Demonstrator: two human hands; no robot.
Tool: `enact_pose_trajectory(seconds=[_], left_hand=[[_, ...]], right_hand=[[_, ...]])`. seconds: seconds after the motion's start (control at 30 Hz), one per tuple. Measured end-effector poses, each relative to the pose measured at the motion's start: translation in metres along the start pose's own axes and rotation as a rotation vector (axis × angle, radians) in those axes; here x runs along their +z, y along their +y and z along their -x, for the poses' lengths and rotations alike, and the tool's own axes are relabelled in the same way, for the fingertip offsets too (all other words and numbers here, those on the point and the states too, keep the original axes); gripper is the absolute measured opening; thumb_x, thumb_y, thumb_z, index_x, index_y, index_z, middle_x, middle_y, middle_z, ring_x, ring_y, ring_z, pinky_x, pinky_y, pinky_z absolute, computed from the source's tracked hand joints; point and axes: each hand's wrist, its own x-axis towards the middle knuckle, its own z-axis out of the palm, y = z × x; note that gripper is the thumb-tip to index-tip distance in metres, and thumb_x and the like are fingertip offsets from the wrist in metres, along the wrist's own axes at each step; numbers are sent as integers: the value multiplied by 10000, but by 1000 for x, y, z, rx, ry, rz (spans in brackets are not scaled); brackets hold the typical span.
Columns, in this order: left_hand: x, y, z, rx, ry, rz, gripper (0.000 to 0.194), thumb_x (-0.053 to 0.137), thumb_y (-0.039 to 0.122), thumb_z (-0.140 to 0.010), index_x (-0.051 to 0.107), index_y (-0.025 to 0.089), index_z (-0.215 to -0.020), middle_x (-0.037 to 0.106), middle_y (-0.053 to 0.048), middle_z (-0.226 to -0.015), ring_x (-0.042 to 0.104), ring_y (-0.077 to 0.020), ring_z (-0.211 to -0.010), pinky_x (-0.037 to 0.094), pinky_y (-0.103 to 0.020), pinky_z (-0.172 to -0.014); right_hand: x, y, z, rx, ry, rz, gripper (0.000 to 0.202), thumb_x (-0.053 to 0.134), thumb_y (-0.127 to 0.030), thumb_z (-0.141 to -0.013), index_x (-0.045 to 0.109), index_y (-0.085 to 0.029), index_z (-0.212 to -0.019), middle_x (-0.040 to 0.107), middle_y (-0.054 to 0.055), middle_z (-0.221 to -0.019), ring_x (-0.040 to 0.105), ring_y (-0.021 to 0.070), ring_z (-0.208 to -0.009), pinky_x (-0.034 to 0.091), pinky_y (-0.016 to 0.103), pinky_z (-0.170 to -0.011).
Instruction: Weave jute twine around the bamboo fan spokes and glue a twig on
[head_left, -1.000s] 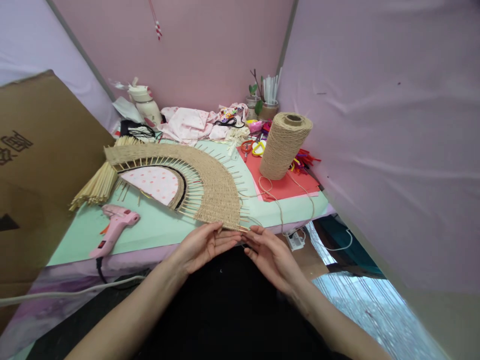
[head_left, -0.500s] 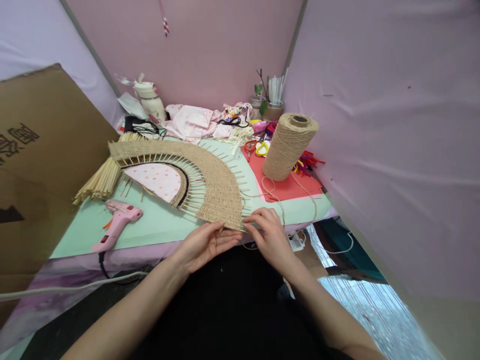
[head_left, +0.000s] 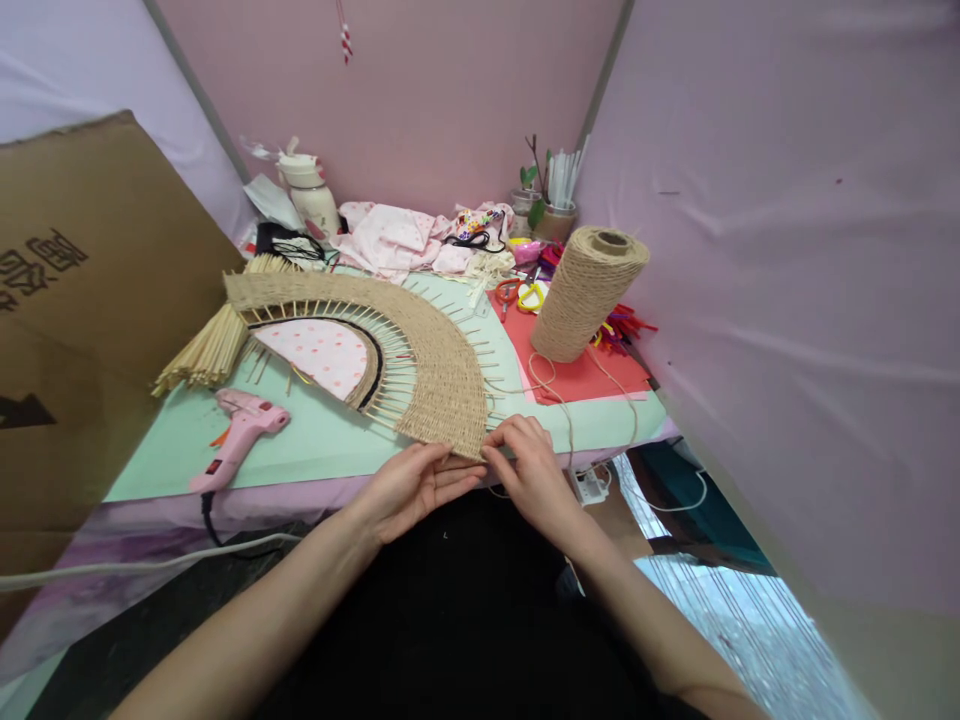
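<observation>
A half-round woven fan point(head_left: 442, 375) of twine and thin sticks, with a pink dotted panel at its centre, lies at the table's front edge. My left hand point(head_left: 416, 485) holds its lower right corner from below, thumb on top and fingers underneath. At that same corner, my right hand point(head_left: 529, 460) has thumb and forefinger pinched together at the woven edge; whatever is between the fingertips is too small to make out. A big spool of twine point(head_left: 589, 295) stands to the right, with loose strands trailing down past the table edge.
On the left are a pink glue gun point(head_left: 240, 435), a bundle of sticks point(head_left: 202, 350) and a large cardboard box point(head_left: 105, 300). Behind sit a bottle point(head_left: 309, 195), pink cloth point(head_left: 394, 235) and potted sprigs. Scissors point(head_left: 531, 296) rest on red sheets point(head_left: 517, 335) beside the spool.
My right thumb and forefinger have closed together and moved slightly left against the fan's corner. My left hand keeps its hold. The view has shifted slightly.
</observation>
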Motion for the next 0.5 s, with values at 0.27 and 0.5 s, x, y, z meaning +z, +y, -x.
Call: enact_pose_trajectory(seconds=[0.27, 0.5], left_hand=[[-3, -1, -1, 15, -8, -2, 215, 467, 109, -909, 667, 47, -859, 736, -201, -921, 718, -216, -879, 560, -298, -872], [-5, -4, -1, 14, -32, 56, 162, 515, 95, -878, 666, 44, -910, 735, -183, -891, 717, -223, -862, 554, -306, -862]], right_hand=[[-5, 6, 8, 13, 156, -163, 106, 528, -259, -919, 584, -230, -835, 581, 48, -878, 524, 212, -901, 394, 369, -835], [-27, -36, 1, -39, 207, -393, 118, 548, -240, -898, 662, -259, -919, 630, 50, -905, 580, 209, -906, 443, 359, -830]])
